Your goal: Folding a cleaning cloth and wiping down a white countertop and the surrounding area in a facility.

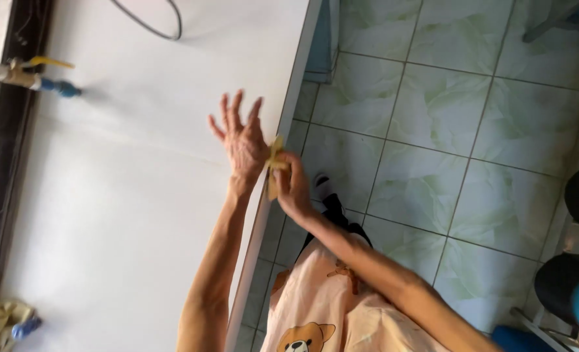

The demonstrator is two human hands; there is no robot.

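- Looking down, we see our left hand [240, 140] flat on the white table [139, 195] near its edge, fingers spread, holding nothing.
- Our right hand [294, 186] is at 4 o'clock from the left one, just beside it. Its fingers are closed around a small yellow cloth [275, 163].
- The cloth sits at the table edge, between both hands, and touches the left hand's side. We cannot tell if it touches the edge itself.
- We judge the step in hand as working the cloth on the edge while the left hand steadies.
- A further move would ask a firm pinch and a path kept along the edge, over the tiled floor [446, 117].
- Well apart: a cable [155, 26] at 12 o'clock, a rag [2, 319] at 7 o'clock.
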